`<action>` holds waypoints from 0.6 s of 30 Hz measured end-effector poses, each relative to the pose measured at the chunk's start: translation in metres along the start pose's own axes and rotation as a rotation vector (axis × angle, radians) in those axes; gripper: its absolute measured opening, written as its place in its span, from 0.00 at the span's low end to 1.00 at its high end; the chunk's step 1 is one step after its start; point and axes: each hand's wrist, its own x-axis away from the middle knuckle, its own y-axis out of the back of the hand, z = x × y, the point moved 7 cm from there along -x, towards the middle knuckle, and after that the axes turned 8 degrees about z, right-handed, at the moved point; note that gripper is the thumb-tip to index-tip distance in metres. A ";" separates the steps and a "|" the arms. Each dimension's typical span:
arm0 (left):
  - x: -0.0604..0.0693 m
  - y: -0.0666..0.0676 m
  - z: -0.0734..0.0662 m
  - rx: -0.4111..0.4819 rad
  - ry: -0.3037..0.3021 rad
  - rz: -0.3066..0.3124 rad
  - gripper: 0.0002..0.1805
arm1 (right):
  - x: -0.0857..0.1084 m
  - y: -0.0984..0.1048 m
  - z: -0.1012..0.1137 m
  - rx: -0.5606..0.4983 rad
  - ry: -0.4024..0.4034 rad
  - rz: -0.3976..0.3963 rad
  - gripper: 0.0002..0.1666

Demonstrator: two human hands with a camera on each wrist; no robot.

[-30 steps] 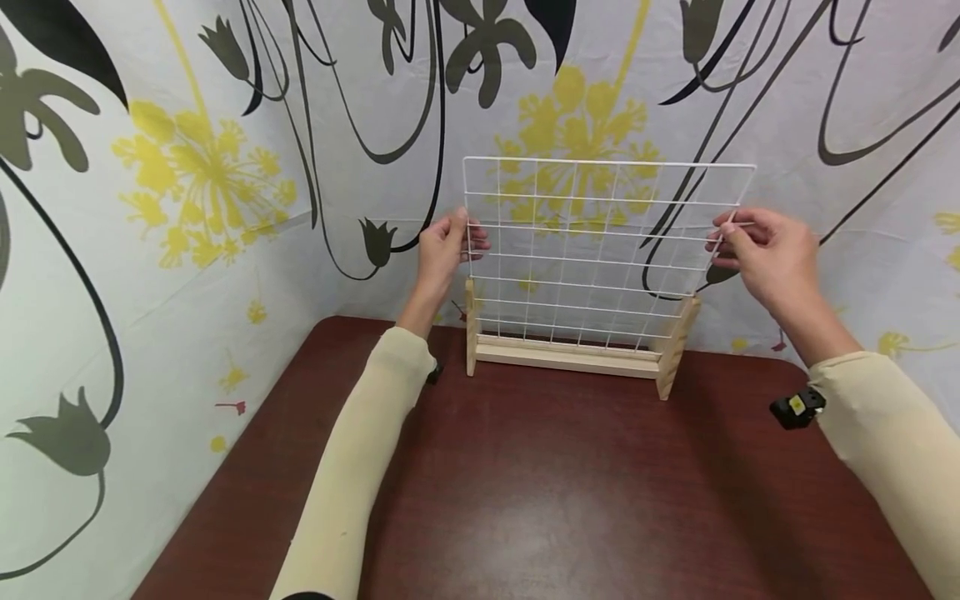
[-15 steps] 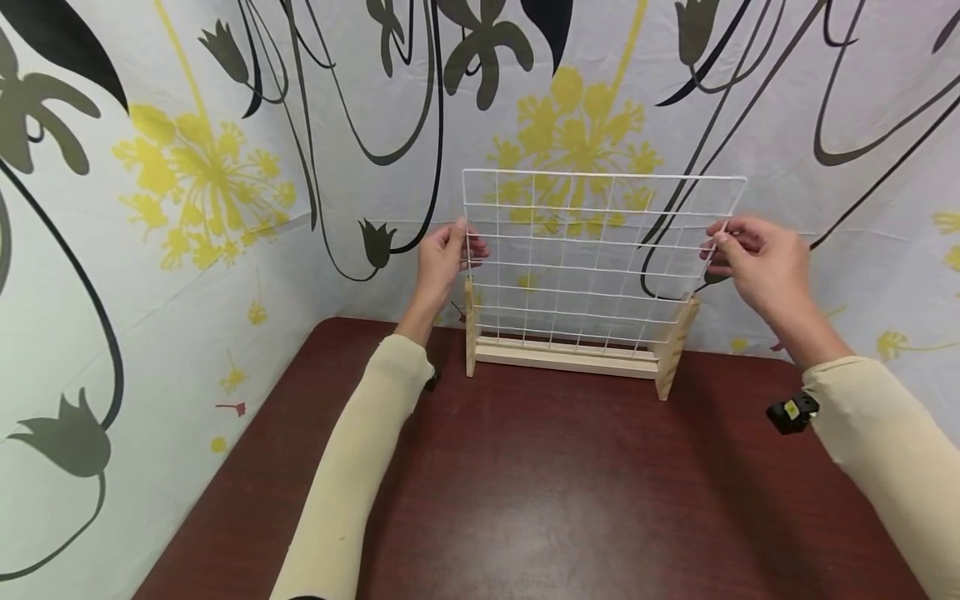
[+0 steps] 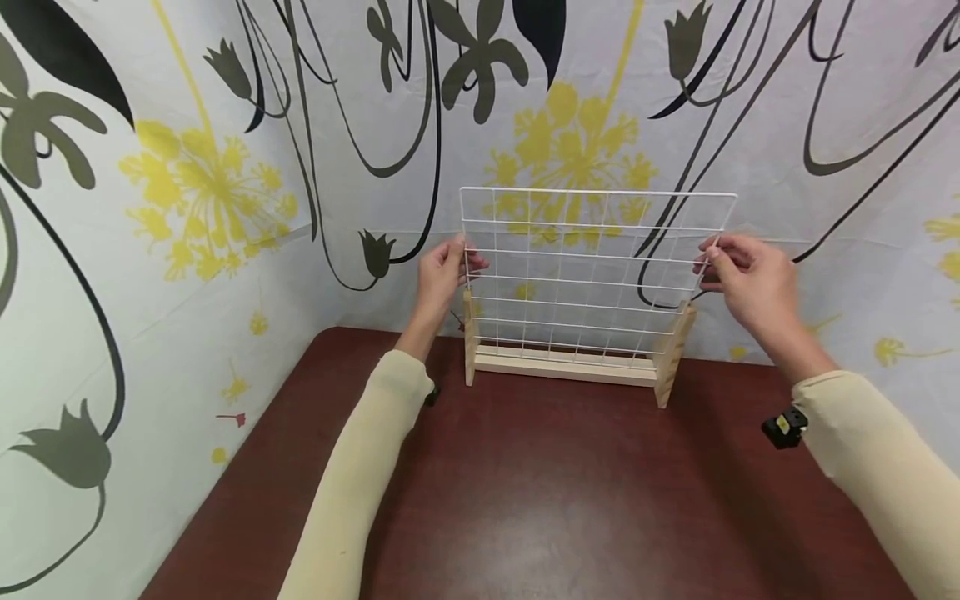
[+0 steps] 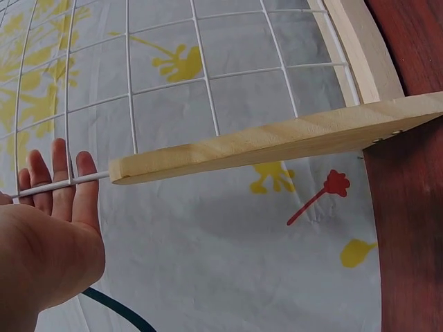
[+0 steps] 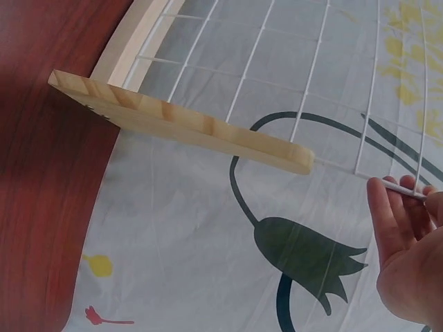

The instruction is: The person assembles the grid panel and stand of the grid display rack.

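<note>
A white wire grid panel point(image 3: 597, 192) stands within a pale wooden stand point(image 3: 566, 367), its lower part between the two upright end pieces. On the panel's left side wire, just above the left end piece point(image 4: 242, 142), my left hand point(image 3: 438, 279) grips with thumb and fingers. In the left wrist view that hand point(image 4: 52, 242) has its fingers behind the wire. My right hand point(image 3: 756, 275) pinches the opposite side wire above the right end piece point(image 5: 201, 128). The right wrist view shows this hand point(image 5: 410, 259) at the edge, its thumb mostly cut off.
The stand rests near the back of a dark red-brown table point(image 3: 525, 492). Close behind hangs a white cloth point(image 3: 360, 183) with grey, black and yellow flower prints, which also runs along the left side. A small black device point(image 3: 784, 427) sits at the right wrist.
The panel's top edge has come down toward the stand, with both hands lower and the right hand slightly further left. The head view has shifted a little; the stand stays in place.
</note>
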 end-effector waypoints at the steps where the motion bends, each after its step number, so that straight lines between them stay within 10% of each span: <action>1: 0.000 0.000 0.000 -0.003 -0.005 0.001 0.22 | 0.000 -0.001 0.000 -0.006 0.004 -0.007 0.09; 18: 0.006 0.000 0.003 -0.101 -0.025 -0.016 0.24 | 0.007 -0.003 0.000 0.074 0.042 -0.037 0.13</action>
